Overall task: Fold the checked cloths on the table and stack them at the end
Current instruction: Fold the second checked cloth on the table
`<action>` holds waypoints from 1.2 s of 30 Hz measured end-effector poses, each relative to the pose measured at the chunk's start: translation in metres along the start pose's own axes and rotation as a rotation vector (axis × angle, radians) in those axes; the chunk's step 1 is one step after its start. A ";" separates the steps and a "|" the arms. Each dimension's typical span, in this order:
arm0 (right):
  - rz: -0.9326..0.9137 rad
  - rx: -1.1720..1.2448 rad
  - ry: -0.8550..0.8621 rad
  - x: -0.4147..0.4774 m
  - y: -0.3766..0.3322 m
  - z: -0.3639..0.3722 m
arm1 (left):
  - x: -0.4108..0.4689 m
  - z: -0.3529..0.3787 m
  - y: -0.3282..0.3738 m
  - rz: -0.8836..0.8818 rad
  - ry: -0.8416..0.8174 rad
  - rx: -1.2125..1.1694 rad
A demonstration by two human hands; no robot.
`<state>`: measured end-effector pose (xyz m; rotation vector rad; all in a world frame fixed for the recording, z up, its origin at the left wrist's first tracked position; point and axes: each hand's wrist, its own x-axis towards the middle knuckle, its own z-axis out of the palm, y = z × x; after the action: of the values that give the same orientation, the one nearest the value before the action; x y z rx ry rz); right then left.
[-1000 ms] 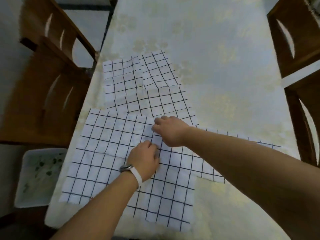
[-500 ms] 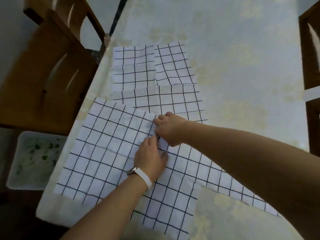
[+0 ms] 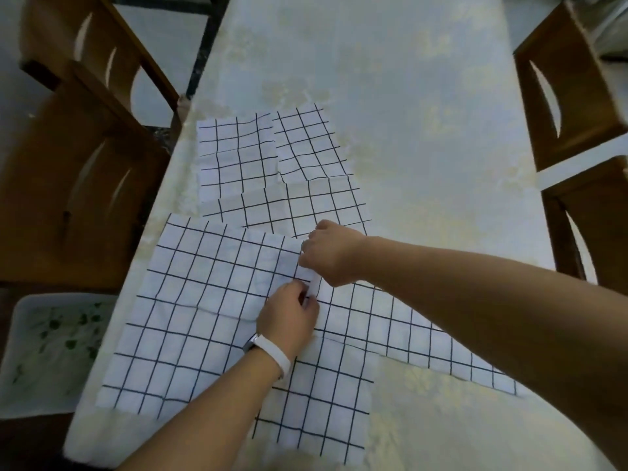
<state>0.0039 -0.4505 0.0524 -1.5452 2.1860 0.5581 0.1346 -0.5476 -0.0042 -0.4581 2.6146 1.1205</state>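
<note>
Looking down from my head, I see the table [image 3: 424, 130]. A big checked cloth [image 3: 204, 300] lies flat by its left side, close to me. Both my hands are at the right edge of this cloth. I think I hold it there so I can lift that side and fold it over.

My right hand [image 3: 331, 253] is at the far corner of that edge. Its fingers are curled tight and pinch the corner. My left hand [image 3: 289, 317] is a bit nearer to me on the same edge. Its fingers are bent and pressed together. They pinch a small bit of cloth that stands up between my two hands.

A long cloth [image 3: 424, 338] runs off under my right arm. A near cloth [image 3: 323, 413] lies flat close to my body. They touch the big one, but I cannot tell which lies on top.

Farther up the table sit three small cloths [image 3: 238, 154], touching each other. They look folded already. I think they wait there to be stacked, so a lot of the job is left.
</note>
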 end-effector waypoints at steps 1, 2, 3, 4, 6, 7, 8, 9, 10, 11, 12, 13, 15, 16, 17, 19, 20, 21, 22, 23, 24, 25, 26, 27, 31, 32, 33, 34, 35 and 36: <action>0.015 0.003 0.016 -0.006 0.000 -0.002 | -0.004 -0.002 0.003 0.017 0.000 -0.007; 0.033 0.009 0.033 -0.013 -0.001 -0.003 | -0.007 -0.003 0.007 0.033 -0.003 -0.013; 0.050 0.013 0.052 -0.021 -0.002 -0.004 | -0.011 -0.004 0.010 0.053 -0.008 -0.017; 0.066 0.015 0.071 -0.028 -0.002 -0.005 | -0.015 -0.006 0.015 0.075 -0.012 -0.012; 0.108 0.025 0.104 -0.044 -0.005 -0.004 | -0.023 -0.007 0.024 0.123 -0.016 0.012; 0.135 0.032 0.121 -0.052 -0.007 -0.003 | -0.028 -0.007 0.028 0.148 -0.017 0.022; 0.161 0.040 0.142 -0.061 -0.009 -0.001 | -0.031 -0.007 0.032 0.175 -0.018 0.030; 0.185 0.047 0.165 -0.069 -0.012 0.001 | -0.035 -0.006 0.035 0.200 -0.018 0.033; 0.210 0.055 0.187 -0.078 -0.015 0.005 | -0.040 -0.006 0.039 0.226 -0.018 0.039; 0.238 0.059 0.204 -0.087 -0.018 0.009 | -0.044 -0.005 0.043 0.256 -0.021 0.056; 0.267 0.058 0.222 -0.095 -0.021 0.014 | -0.048 -0.003 0.047 0.296 -0.020 0.087; 0.295 0.048 0.242 -0.104 -0.023 0.018 | -0.052 -0.001 0.050 0.340 -0.019 0.124; 0.352 0.023 0.292 -0.122 -0.026 0.026 | -0.059 0.005 0.057 0.471 0.000 0.195; 0.372 0.024 0.328 -0.131 -0.027 0.030 | -0.061 0.009 0.059 0.567 0.009 0.239; 0.385 0.026 0.355 -0.139 -0.028 0.034 | -0.064 0.014 0.062 0.657 0.014 0.287; 0.390 0.020 0.386 -0.156 -0.029 0.044 | -0.068 0.027 0.068 0.793 0.035 0.360; 0.389 0.019 0.402 -0.164 -0.028 0.049 | -0.070 0.032 0.072 0.839 0.053 0.378; 0.387 0.020 0.421 -0.172 -0.025 0.056 | -0.073 0.038 0.076 0.877 0.070 0.382; 0.384 0.021 0.441 -0.180 -0.022 0.063 | -0.077 0.044 0.081 0.914 0.091 0.375; 0.383 0.022 0.463 -0.187 -0.019 0.071 | -0.080 0.050 0.086 0.951 0.113 0.368; 0.378 0.028 0.492 -0.195 -0.015 0.078 | -0.082 0.057 0.091 0.985 0.128 0.367; 0.368 0.036 0.516 -0.204 -0.011 0.086 | -0.084 0.064 0.098 1.006 0.130 0.371; 0.354 0.041 0.520 -0.212 -0.006 0.095 | -0.086 0.073 0.105 1.020 0.131 0.377; 0.339 0.035 0.515 -0.220 -0.002 0.103 | -0.088 0.082 0.112 1.030 0.137 0.378; 0.260 0.041 0.526 -0.254 0.017 0.135 | -0.091 0.121 0.142 1.055 0.102 0.356; 0.233 0.047 0.516 -0.264 0.021 0.143 | -0.092 0.131 0.149 1.055 0.087 0.356; 0.207 0.049 0.506 -0.273 0.026 0.151 | -0.092 0.141 0.156 1.051 0.067 0.358; 0.189 0.051 0.503 -0.282 0.031 0.158 | -0.093 0.149 0.164 1.047 0.042 0.362; 0.180 0.055 0.501 -0.291 0.035 0.165 | -0.094 0.157 0.170 1.044 0.019 0.367; 0.176 0.060 0.505 -0.299 0.039 0.173 | -0.094 0.165 0.176 1.044 -0.004 0.371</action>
<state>0.0749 -0.1108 0.0716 -1.6009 2.7015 0.1541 0.1715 -0.2940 0.0337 1.0902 2.9592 0.7600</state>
